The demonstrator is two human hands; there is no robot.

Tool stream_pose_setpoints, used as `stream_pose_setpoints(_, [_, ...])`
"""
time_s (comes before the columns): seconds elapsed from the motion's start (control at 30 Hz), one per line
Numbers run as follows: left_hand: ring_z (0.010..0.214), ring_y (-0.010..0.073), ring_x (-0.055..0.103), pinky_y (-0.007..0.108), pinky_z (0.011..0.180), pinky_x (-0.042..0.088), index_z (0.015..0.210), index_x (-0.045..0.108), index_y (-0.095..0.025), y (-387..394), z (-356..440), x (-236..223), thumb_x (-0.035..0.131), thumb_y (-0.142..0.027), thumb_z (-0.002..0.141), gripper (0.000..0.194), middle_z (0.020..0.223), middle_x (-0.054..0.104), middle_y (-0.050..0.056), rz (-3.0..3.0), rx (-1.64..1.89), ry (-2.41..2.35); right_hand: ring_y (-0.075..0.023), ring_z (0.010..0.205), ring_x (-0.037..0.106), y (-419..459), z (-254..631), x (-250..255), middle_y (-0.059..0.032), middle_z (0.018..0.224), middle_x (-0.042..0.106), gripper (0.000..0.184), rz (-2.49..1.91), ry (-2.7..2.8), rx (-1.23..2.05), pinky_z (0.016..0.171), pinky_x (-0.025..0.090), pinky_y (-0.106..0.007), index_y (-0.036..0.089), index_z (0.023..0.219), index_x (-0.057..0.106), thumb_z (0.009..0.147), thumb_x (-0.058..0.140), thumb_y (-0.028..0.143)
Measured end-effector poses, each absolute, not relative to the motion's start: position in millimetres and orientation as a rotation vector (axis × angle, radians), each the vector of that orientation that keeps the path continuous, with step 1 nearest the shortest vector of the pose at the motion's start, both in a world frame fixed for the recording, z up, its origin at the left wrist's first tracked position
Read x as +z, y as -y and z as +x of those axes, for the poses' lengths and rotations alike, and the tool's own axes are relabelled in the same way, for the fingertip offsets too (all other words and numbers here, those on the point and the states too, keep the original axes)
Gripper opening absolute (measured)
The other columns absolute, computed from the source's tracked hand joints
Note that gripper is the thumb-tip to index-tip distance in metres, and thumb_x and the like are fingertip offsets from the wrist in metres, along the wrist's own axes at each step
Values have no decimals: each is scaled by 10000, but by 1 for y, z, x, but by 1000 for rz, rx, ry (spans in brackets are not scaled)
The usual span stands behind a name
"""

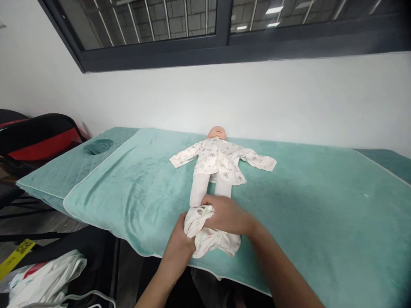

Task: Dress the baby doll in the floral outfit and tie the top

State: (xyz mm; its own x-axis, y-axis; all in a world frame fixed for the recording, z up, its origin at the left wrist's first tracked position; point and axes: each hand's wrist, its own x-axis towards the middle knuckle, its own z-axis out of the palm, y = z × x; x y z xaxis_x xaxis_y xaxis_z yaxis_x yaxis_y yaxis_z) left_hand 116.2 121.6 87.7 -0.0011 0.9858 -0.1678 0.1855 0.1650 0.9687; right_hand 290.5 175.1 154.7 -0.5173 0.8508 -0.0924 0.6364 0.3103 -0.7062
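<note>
A baby doll (216, 132) lies on its back, its head toward the wall. It wears a white printed long-sleeved shirt (210, 154) with the sleeves spread out to both sides. Below the shirt its white legs (200, 188) point toward me. Bunched white printed baby pants (212, 241) are gathered at the doll's feet, which are hidden. My left hand (181, 239) is closed on the left side of the bunched cloth. My right hand (226, 214) curls over the pants' upper edge beside the doll's legs; its fingertips are partly hidden.
A teal plush cover (314, 205) lies over the bed, which has a face hole (98, 146) at the left. White clothing (51, 278) and a yellow tag (16, 259) lie on a black seat at lower left. Black-and-red chairs (41, 143) stand beyond the bed's left end.
</note>
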Motion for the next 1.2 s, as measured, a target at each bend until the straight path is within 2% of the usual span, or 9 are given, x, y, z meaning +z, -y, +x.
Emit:
stream_pose_setpoints(0.13, [991, 247, 664, 321, 838, 526, 1185, 542, -167, -123, 110, 102, 704, -202, 670, 541, 1104, 694, 91, 1298, 929, -1421, -202, 846, 623, -180, 306, 159, 1, 955, 672, 284, -1194, 2238, 1284, 658, 433, -273, 242, 980, 617, 721, 709, 316])
stream_pose_setpoints(0.23, [956, 237, 658, 300, 785, 518, 1139, 572, -196, -127, 99, 107, 676, -250, 730, 425, 1070, 701, 52, 1387, 849, -1330, -212, 855, 622, -180, 307, 161, -6, 966, 680, 300, -1189, 2242, 1299, 667, 446, -282, 237, 1010, 632, 734, 704, 328])
stream_pose_setpoints(0.37, [894, 217, 645, 272, 726, 486, 1048, 624, -204, -137, 89, 112, 592, -226, 784, 266, 972, 708, 13, 1483, 781, -1316, -214, 825, 608, -177, 302, 161, -10, 922, 679, 310, -1189, 2215, 1273, 647, 439, -289, 230, 953, 635, 734, 726, 430])
stream_pose_setpoints(0.57, [735, 200, 618, 273, 647, 433, 811, 580, -194, -153, 92, 109, 602, -253, 768, 76, 745, 652, -5, 1741, 787, -1529, -214, 828, 597, -178, 303, 158, -15, 943, 673, 283, -1224, 2058, 1401, 656, 441, -295, 221, 961, 633, 713, 727, 319])
stream_pose_setpoints(0.63, [760, 215, 632, 295, 673, 444, 878, 589, -195, -150, 96, 103, 590, -256, 780, 115, 788, 668, 12, 1810, 818, -1588, -228, 847, 604, -178, 303, 158, -23, 963, 678, 296, -1245, 2015, 1433, 671, 450, -304, 218, 970, 634, 702, 723, 307])
stream_pose_setpoints(0.77, [911, 254, 663, 337, 747, 492, 1187, 521, -189, -136, 106, 90, 639, -318, 776, 446, 1035, 695, 75, 1682, 924, -1584, -225, 799, 597, -174, 298, 158, -25, 900, 673, 175, -1268, 2014, 1343, 657, 446, -317, 218, 856, 609, 709, 693, 262])
stream_pose_setpoints(0.9, [963, 269, 662, 358, 783, 514, 1249, 471, -186, -130, 111, 89, 670, -386, 770, 556, 1125, 670, 106, 1605, 958, -1541, -230, 807, 603, -170, 291, 155, -29, 890, 672, 95, -1269, 2036, 1259, 652, 435, -324, 223, 855, 593, 786, 640, 268])
stream_pose_setpoints(1.03, [1099, 286, 619, 388, 888, 499, 1341, 427, -217, -140, 105, 101, 732, -343, 709, 713, 1290, 581, 112, 1695, 1070, -1599, -204, 781, 598, -173, 288, 158, -3, 861, 665, 76, -1239, 2125, 1134, 646, 404, -305, 223, 826, 551, 835, 591, 287])
stream_pose_setpoints(1.2, [1174, 248, 570, 371, 989, 449, 1294, 512, -227, -155, 92, 112, 668, -236, 754, 562, 1301, 568, 88, 1804, 1138, -1401, -167, 717, 561, -188, 290, 170, 18, 797, 637, 129, -1234, 2390, 881, 603, 320, -266, 216, 811, 519, 834, 597, 316])
